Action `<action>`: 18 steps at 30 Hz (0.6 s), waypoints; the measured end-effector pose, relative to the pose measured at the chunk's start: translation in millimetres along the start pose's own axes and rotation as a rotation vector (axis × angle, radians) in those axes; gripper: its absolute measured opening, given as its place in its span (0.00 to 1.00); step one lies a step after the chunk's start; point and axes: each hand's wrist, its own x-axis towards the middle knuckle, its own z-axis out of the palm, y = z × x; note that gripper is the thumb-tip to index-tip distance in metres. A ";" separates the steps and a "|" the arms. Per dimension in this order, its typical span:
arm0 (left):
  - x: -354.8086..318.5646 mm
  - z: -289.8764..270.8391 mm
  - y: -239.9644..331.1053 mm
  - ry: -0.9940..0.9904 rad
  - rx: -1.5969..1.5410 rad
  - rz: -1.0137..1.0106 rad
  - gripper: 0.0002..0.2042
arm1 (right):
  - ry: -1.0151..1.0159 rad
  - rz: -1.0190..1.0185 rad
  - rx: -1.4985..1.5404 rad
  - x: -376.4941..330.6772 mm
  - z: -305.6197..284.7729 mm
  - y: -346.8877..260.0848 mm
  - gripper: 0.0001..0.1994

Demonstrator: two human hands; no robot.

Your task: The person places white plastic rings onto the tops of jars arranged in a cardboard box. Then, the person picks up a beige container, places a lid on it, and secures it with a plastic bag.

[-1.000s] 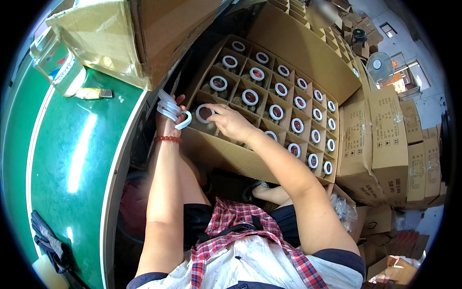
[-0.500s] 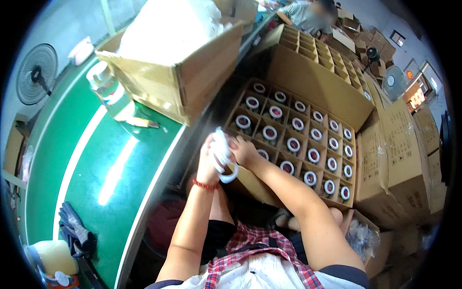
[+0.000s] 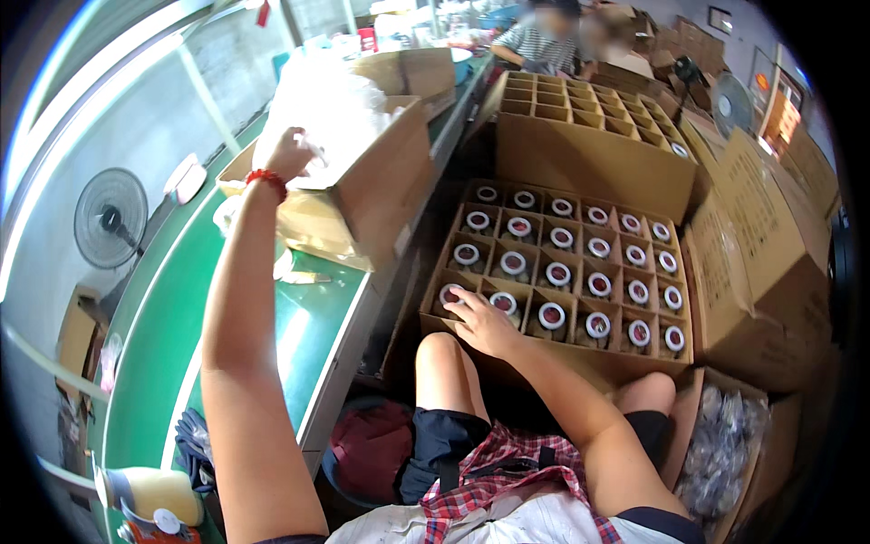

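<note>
A divided cardboard carton (image 3: pixel 553 349) stands in front of me, with jars in its compartments. The jars have white-rimmed, dark red lids. My right hand (image 3: pixel 489 326) reaches to the near left corner and has its fingers over the lid of the corner jar (image 3: pixel 448 295). My left hand (image 3: pixel 288 154), with a red bracelet at the wrist, is at an open cardboard box (image 3: pixel 385 177) on the green table. Its fingers are curled beside a white plastic bag (image 3: pixel 331 104). Something whitish shows at the fingertips, too blurred to name.
On the green table (image 3: pixel 240 349) lie a utility knife (image 3: pixel 306 277), dark gloves (image 3: pixel 193 444) and a pale yellow container (image 3: pixel 159 494). Another divided carton (image 3: pixel 589 150) stands behind the jars, taller cartons (image 3: pixel 757 245) at right. Clear plastic pieces (image 3: pixel 716 453) fill a low box. A person sits beyond.
My left hand has moved from beside the jar carton up to the box on the table; the white rings it held no longer show. My right hand has moved back onto the corner jar.
</note>
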 end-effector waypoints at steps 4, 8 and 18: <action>30.4 -13.2 -42.6 -0.180 0.168 0.184 0.34 | 0.155 0.136 -0.038 -77.2 -36.0 7.0 0.15; 33.5 -26.4 -48.9 -0.095 0.612 0.730 0.38 | 0.278 0.302 -0.039 -156.2 -61.2 3.6 0.14; -180.4 103.4 185.0 0.076 -0.010 1.113 0.28 | 0.787 0.707 -0.396 -377.4 -153.3 -77.7 0.08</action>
